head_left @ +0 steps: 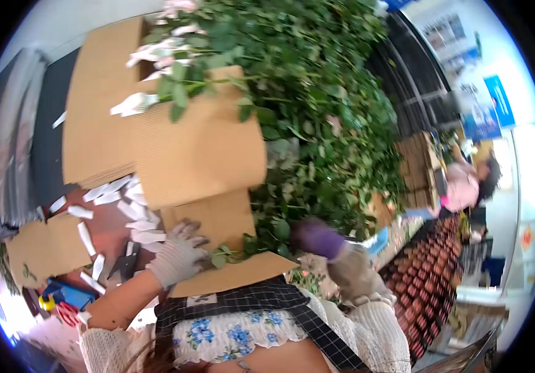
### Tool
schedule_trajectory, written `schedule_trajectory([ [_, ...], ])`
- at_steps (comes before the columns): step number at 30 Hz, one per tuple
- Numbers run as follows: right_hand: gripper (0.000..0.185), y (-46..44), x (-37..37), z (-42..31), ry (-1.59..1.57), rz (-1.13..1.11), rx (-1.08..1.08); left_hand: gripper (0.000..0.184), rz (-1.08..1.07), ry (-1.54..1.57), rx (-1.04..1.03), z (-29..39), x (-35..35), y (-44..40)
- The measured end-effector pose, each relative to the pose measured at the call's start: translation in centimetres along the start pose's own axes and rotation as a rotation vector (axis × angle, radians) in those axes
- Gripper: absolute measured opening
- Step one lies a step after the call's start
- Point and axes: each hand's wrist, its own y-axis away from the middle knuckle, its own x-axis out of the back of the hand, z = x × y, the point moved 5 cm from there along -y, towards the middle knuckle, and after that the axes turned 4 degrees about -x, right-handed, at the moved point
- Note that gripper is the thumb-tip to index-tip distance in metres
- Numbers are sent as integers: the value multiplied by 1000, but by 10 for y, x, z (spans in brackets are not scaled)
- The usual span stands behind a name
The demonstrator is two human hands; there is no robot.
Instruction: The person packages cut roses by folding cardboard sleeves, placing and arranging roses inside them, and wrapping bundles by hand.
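My left hand, in a pale glove, lies with fingers spread on a brown cardboard sheet. Near its fingertips a small leafy sprig rests on the cardboard. A folded cardboard flap lies against my apron. My right hand, in a purple glove, is blurred at the lower edge of a large heap of green leafy stems; its fingers cannot be made out. Above my left hand is a stack of corrugated cardboard sheets, with a rose in a white sleeve lying across it.
White paper sleeves are scattered at the left, near red scissors and a blue tray. Dark-wrapped sheets stand far left. At the right are a cardboard stack and a person in pink.
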Motion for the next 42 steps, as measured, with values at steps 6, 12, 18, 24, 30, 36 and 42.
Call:
schedule_trajectory([
  [6,31,-113,268,-97,26,769,179,30,-47,-28,6,5,10,3],
  [12,39,-303,244,-96,369,291,-91,32,-49,-26,18,4,8,3],
  [18,41,-158,313,-77,-51,474,52,34,-36,-14,52,3,13,6],
  [24,41,-32,304,-135,-274,227,106,31,-68,160,142,0,5,18],
  [30,27,-135,58,-100,-482,229,228,32,-282,216,212,-2,8,22],
  [36,26,-147,-6,-99,-367,232,302,32,-52,218,129,-3,2,29],
  [42,24,-149,-18,-105,-249,250,327,34,67,45,220,-3,18,33],
])
